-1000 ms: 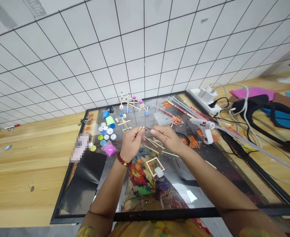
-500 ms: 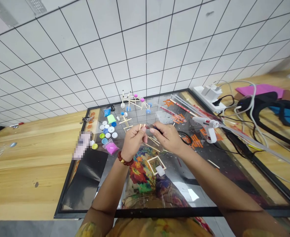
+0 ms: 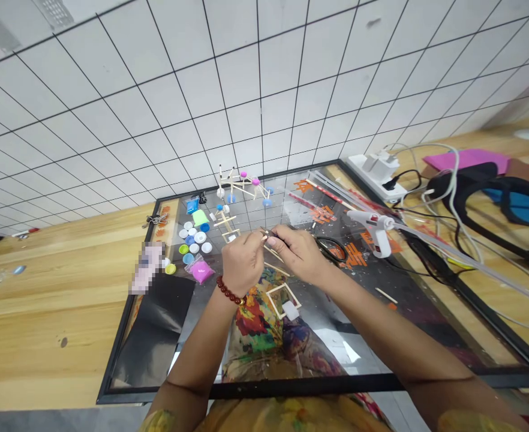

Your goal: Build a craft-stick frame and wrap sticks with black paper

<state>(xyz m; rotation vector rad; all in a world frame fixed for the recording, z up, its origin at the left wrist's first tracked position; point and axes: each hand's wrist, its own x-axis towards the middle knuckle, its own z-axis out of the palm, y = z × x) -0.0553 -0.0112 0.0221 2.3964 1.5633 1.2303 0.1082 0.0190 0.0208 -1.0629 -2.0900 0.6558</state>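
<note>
Left hand (image 3: 243,263): thumb and fingertips pinching a small wooden stick (image 3: 263,236)
Right hand (image 3: 298,253): fingers pinched on a small dark piece (image 3: 282,239), too small for me to identify
Stick position: held up between my view's two hands, close together, over a black-framed glass panel (image 3: 246,387)
Below hands: square stick frame (image 3: 283,298)
Right of hands: scissors (image 3: 331,249), hot glue gun (image 3: 370,231)
Ahead: stick model (image 3: 242,186)
Left: bottle caps (image 3: 195,243)
</note>
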